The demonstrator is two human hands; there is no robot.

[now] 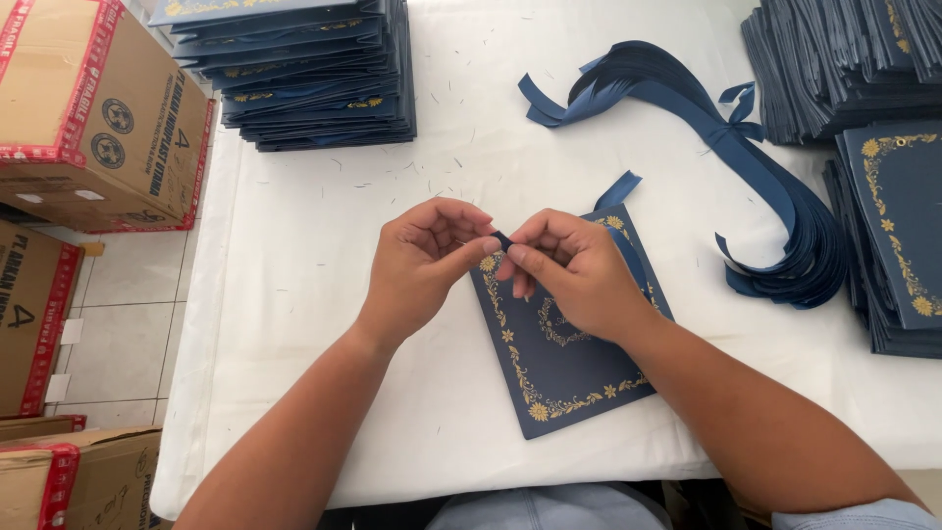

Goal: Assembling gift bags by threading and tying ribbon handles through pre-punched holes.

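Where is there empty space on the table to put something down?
The biggest bare patch of the table lies left of the left hand, below the far-left stack. A strip runs along the near edge under the card. The right side is crowded with ribbons and right stacks.

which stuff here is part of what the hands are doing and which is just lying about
In use: left hand, right hand, ribbon end, blue card.

Lying about: ribbon bundle, card stacks, cardboard boxes.
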